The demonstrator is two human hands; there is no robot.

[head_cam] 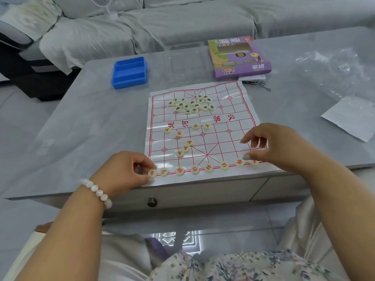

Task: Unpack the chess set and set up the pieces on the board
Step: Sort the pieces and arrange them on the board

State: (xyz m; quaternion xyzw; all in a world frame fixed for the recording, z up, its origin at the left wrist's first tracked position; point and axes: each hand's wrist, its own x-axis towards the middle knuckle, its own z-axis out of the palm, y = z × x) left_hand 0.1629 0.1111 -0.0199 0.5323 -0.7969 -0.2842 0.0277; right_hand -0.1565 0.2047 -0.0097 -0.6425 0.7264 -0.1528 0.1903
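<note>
Left hand pinches a cream round piece with a red character at the near-left corner of the white plastic board sheet with red grid on the grey bench. Right hand, fingers curled, thumb tip touching a corner piece mostly hidden beneath it; grip unclear. Between hands: a near-edge row of red-lettered pieces. Beyond: black-lettered pieces heaped, characters unreadable. Purple box, upside down, reads "象棋".
</note>
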